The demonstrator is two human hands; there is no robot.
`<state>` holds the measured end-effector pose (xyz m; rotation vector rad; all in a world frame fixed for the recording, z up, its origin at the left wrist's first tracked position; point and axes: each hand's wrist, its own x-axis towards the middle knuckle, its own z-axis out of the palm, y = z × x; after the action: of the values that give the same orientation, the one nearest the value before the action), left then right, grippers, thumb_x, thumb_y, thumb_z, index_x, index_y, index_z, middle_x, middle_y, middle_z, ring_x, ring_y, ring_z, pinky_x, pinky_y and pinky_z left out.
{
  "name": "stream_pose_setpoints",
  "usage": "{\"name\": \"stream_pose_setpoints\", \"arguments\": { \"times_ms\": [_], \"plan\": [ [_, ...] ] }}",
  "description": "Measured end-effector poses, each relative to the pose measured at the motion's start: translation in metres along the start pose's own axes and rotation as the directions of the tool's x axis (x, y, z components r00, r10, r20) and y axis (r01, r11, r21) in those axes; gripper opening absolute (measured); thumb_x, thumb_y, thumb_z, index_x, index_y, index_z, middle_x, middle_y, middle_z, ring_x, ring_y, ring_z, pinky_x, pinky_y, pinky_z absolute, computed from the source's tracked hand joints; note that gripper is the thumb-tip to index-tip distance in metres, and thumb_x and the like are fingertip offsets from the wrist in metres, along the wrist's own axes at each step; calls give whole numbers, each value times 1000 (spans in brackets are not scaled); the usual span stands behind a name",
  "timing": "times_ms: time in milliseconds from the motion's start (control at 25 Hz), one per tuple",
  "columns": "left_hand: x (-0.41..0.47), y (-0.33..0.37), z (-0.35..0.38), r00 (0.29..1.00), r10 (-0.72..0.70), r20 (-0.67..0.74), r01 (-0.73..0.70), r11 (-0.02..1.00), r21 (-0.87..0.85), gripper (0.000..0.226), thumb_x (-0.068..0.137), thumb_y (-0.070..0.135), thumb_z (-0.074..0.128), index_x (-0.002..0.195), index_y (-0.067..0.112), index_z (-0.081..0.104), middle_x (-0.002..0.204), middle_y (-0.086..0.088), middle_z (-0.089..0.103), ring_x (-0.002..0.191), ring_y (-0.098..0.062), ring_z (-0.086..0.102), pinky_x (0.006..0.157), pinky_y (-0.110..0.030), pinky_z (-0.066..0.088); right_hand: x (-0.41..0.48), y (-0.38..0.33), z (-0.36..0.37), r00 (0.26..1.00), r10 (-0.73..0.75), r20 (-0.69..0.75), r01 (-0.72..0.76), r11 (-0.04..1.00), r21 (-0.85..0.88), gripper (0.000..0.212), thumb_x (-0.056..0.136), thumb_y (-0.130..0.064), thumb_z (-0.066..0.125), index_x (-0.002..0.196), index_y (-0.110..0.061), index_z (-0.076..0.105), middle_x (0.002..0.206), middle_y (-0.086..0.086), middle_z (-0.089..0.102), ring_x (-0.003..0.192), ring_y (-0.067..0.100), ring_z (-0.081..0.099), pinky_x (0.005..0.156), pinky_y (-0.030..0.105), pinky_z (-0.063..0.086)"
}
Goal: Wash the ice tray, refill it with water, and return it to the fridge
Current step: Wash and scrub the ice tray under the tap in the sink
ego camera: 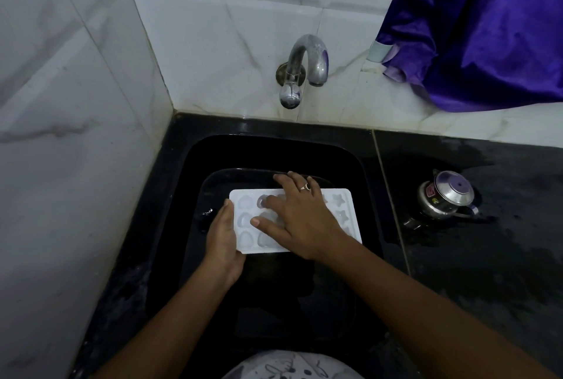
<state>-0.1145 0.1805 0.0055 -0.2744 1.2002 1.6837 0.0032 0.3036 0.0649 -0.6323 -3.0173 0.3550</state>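
The white ice tray is held level over the black sink, between the two hands. The left hand grips the tray's left short edge: the thumb lies on the top rim and the fingers curl out of sight beneath it. The right hand lies on top of the tray with fingers spread and straight, the palm over the middle cavities and the fingertips reaching toward the left hand. A ring sits on one finger of the right hand. Heart-shaped cavities show between the two hands, and star-shaped ones show just beyond the right hand's outer side. Whether the cavities hold water cannot be told.

Well above the right hand's fingers, a curved metal tap sticks out of the tiled wall. Far out to the right hand's side, a small steel pot stands on the wet black surface, and a purple cloth hangs above it.
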Motion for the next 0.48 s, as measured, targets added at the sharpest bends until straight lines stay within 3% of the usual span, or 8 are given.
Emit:
{"name": "stream_pose_setpoints", "arguments": {
  "times_ms": [40, 160, 240, 360, 480],
  "plan": [
    [2, 1, -4, 1000, 3, -7, -3, 1000, 2, 66, 105, 59, 44, 140, 5, 61, 122, -23, 75, 108, -41, 75, 88, -54, 61, -2, 0, 1, 1000, -14, -2, 14, 1000, 1, 63, 98, -76, 27, 131, -37, 65, 159, 10, 41, 151, 31, 28, 124, 62, 14],
    [2, -1, -3, 1000, -25, -1, 25, 999, 26, 60, 108, 54, 41, 134, 5, 63, 107, -18, 80, 90, -33, 80, 70, -45, 65, 2, 1, 0, 1000, -11, -5, 11, 999, -32, 64, 99, -76, 26, 127, -36, 68, 158, 9, 43, 150, 30, 30, 124, 61, 16],
    [-4, -2, 4, 1000, 26, 1, -26, 998, 53, 55, 108, 52, 42, 127, 7, 68, 110, -18, 79, 97, -35, 79, 82, -50, 63, 6, 0, -2, 1000, 17, -16, -17, 1000, -24, 64, 98, -77, 26, 125, -38, 68, 161, 9, 40, 152, 30, 28, 124, 60, 14],
    [-6, 2, 5, 998, 62, 13, -63, 997, 36, 64, 104, 58, 47, 136, 6, 66, 129, -24, 72, 120, -46, 69, 106, -65, 50, -1, 0, 2, 1000, 11, -22, -11, 1000, 26, 62, 100, -75, 28, 130, -36, 65, 162, 9, 38, 152, 31, 26, 125, 59, 15],
    [-3, 5, 5, 999, 35, -11, -35, 999, 41, 58, 104, 56, 47, 133, 8, 65, 122, -19, 75, 104, -34, 75, 88, -50, 61, -3, 1, 0, 1000, 13, -16, -12, 999, 46, 62, 100, -74, 29, 129, -34, 66, 161, 9, 39, 152, 30, 27, 124, 59, 16]
  ]
}}
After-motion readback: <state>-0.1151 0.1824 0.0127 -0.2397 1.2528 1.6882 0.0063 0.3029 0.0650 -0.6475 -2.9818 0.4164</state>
